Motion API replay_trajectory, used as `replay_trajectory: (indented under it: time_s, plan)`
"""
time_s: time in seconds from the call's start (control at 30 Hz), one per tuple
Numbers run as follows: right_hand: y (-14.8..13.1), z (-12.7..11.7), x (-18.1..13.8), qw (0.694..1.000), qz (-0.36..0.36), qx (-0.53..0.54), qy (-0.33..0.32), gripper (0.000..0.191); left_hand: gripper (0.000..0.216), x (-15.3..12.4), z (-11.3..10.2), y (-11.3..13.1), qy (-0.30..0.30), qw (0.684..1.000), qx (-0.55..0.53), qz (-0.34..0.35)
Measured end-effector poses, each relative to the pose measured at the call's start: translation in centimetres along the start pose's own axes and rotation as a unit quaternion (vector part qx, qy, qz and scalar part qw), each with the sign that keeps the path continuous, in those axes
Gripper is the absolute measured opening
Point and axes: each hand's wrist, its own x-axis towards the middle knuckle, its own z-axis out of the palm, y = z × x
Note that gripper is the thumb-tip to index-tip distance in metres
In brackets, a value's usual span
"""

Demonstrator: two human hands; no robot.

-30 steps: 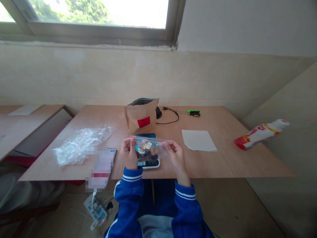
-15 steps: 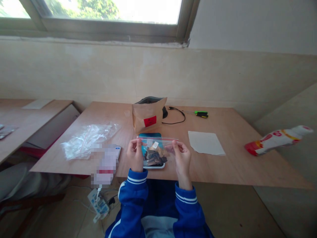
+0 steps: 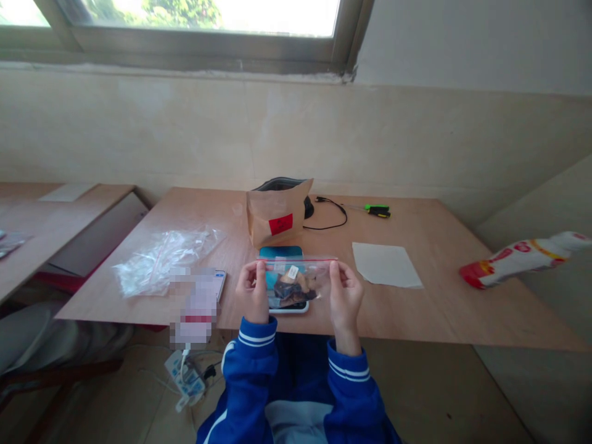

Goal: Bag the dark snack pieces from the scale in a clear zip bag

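A clear zip-lock bag (image 3: 296,285) with a red seal line along its top hangs between my two hands, over the near edge of the table. Inside it are dark and tan pieces and a small white label; what the pieces are I cannot make out. My left hand (image 3: 253,290) pinches the bag's upper left corner between thumb and fingers. At the upper right corner, my right hand (image 3: 346,297) grips it the same way. Beneath the bag lies a white-edged tray or device with a blue top (image 3: 282,251), partly covered by it.
Behind the bag stands a brown paper bag (image 3: 263,216) with a red label. Crumpled clear plastic bags (image 3: 161,262) and a blurred phone (image 3: 203,302) lie left. To the right are white paper (image 3: 386,265), a black cable (image 3: 345,216), screwdrivers (image 3: 378,211) and a red-white bottle (image 3: 518,262).
My right hand has slid slightly outward to the right along the bag's top edge. The bag is stretched a little wider. My left hand stays almost where it was.
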Motion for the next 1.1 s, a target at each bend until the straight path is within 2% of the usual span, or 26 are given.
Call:
replay_trajectory:
  time_s: [0.17, 0.33, 0.4, 0.57, 0.87, 0.97, 1.1]
  plan:
    - [-0.3, -0.2, 0.2, 0.998, -0.030, -0.036, 0.029, 0.037, 0.036, -0.4, 0.7, 0.0, -0.013, 0.999, -0.035, -0.006]
    - [-0.8, -0.4, 0.1, 0.996, -0.025, -0.074, -0.045, 0.042, 0.039, -0.5, 0.9, 0.0, -0.038, 0.997, -0.067, -0.023]
    - [-0.9, -0.4, -0.1, 0.994, -0.032, -0.085, -0.053, 0.043, 0.037, -0.5, 0.8, 0.0, -0.057, 0.997, -0.056, -0.019]
    - [-0.4, -1.0, 0.0, 0.990, -0.077, -0.116, 0.005, 0.036, 0.036, -0.3, 0.3, 0.3, -0.058, 0.998, -0.026, -0.028]
    - [-0.5, -1.4, -0.2, 0.990, -0.105, -0.090, 0.036, 0.029, 0.038, -0.2, -0.1, 1.5, -0.079, 0.996, -0.033, -0.033]
    - [-1.0, -1.6, -0.1, 0.992, -0.088, -0.094, -0.004, 0.028, 0.037, -0.2, -0.3, 1.8, -0.080, 0.996, -0.028, -0.028]
    - [-1.3, -2.0, -0.1, 0.989, -0.056, -0.056, -0.123, 0.022, 0.036, -0.2, -0.6, 2.2, -0.070, 0.997, -0.025, -0.023]
